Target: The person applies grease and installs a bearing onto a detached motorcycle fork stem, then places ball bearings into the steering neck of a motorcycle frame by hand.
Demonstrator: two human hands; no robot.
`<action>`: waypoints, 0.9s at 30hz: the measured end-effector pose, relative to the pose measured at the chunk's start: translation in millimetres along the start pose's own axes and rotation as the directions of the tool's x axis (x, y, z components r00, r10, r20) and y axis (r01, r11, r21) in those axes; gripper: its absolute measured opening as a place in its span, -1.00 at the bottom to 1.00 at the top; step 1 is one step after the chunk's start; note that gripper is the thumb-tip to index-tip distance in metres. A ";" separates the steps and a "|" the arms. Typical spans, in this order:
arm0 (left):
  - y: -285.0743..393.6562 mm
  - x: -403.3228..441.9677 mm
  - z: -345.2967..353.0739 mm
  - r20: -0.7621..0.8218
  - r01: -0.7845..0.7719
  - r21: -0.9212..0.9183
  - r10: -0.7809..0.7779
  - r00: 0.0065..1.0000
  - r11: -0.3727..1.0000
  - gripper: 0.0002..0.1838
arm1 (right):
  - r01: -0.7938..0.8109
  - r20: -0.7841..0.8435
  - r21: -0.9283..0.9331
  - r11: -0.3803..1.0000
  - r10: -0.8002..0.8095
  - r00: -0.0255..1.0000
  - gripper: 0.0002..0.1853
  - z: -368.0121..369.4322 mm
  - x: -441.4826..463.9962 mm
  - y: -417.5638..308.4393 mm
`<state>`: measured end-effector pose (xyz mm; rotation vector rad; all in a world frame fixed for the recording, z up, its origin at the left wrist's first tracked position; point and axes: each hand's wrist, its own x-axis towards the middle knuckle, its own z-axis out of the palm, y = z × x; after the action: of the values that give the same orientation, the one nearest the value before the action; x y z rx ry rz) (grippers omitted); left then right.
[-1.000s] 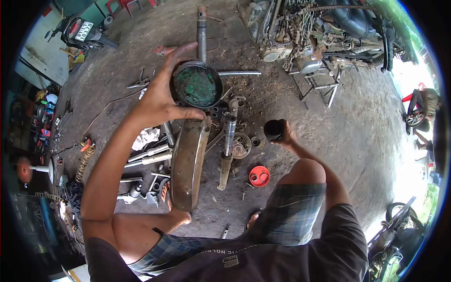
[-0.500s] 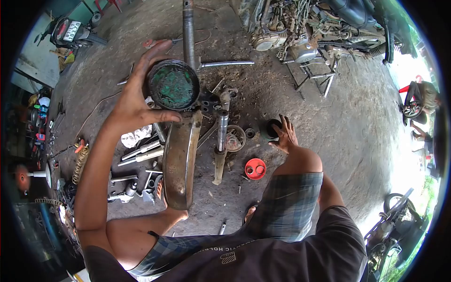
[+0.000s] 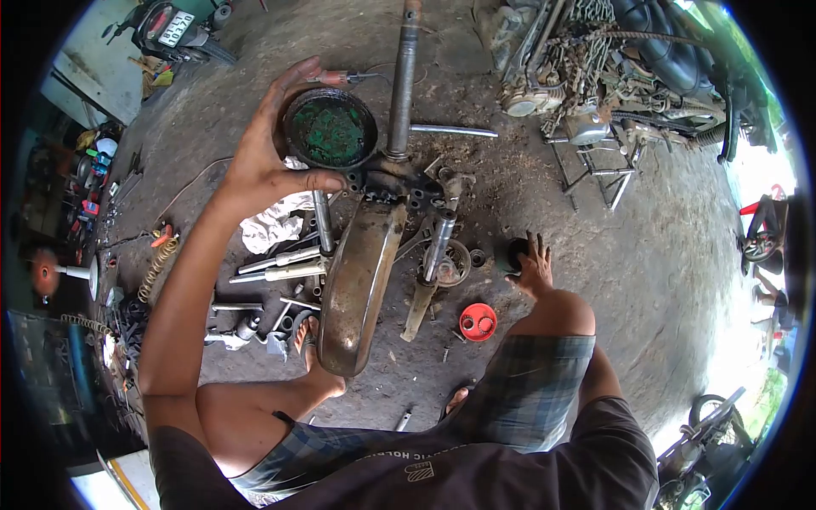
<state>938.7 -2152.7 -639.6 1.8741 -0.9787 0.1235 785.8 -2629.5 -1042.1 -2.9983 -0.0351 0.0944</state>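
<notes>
My left hand (image 3: 262,174) is closed around a round dark tin of green grease (image 3: 330,132), thumb on the near side and fingers on the far side. Just right of the tin rises a bare metal steering stem (image 3: 402,93). Its black clamp (image 3: 395,185) joins a dull curved mudguard (image 3: 350,293), which points toward me between my legs. Past my knee, my right hand (image 3: 535,272) has its fingers spread low at the floor. A dark round container (image 3: 516,252) stands right beside that hand; whether they touch I cannot tell.
Fork tubes (image 3: 280,265), a white rag (image 3: 272,229) and a coil spring (image 3: 158,270) lie left. A red dish (image 3: 478,322) with ring-shaped parts, and a bowl (image 3: 455,262), sit nearer the middle. Engine parts and chains (image 3: 595,93) are piled at the far right. A motorbike (image 3: 174,34) stands behind.
The view has shifted. My left hand and the tin have moved away from me, uncovering the black clamp. My right hand has drawn back slightly beside the dark container.
</notes>
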 end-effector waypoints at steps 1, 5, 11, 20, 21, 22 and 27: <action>-0.7 -0.2 -3.3 -0.018 0.005 -0.013 -0.005 1.000 1.000 0.41 | 0.007 -0.006 -0.003 1.000 -0.007 1.000 -0.30 -3.8 1.5 0.0; -12.5 -4.8 -16.7 -0.084 0.054 -0.057 -0.059 0.995 0.997 0.39 | -0.212 -0.004 0.357 0.910 0.229 0.974 -0.31 -14.2 14.6 17.1; -42.3 -20.5 -30.6 -0.127 0.113 -0.092 -0.124 0.984 0.989 0.31 | -0.310 0.275 0.951 0.013 0.431 0.859 -0.45 -133.5 42.3 10.9; -59.9 -22.9 -43.2 -0.198 0.211 -0.194 -0.249 0.948 0.958 0.25 | -0.132 0.136 0.990 0.050 -0.103 0.985 -0.56 -326.8 70.0 -136.4; -64.9 -22.7 -44.7 -0.241 0.186 -0.146 -0.218 0.946 0.972 0.22 | -0.081 0.115 0.969 0.232 -0.136 0.984 -0.56 -338.5 75.8 -152.0; -67.4 -22.9 -47.0 -0.258 0.188 -0.139 -0.219 0.941 0.972 0.22 | -0.022 0.100 0.914 0.404 -0.174 0.980 -0.56 -346.5 82.2 -168.0; -76.6 -24.5 -50.7 -0.305 0.220 -0.227 -0.284 0.909 0.949 0.18 | 0.280 -0.080 0.679 0.679 -0.311 0.947 -0.57 -335.7 126.1 -228.5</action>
<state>989.7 -2083.3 -679.9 1.7161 -0.4905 0.1811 928.9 -2447.0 -685.7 -2.2019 -0.4026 0.1065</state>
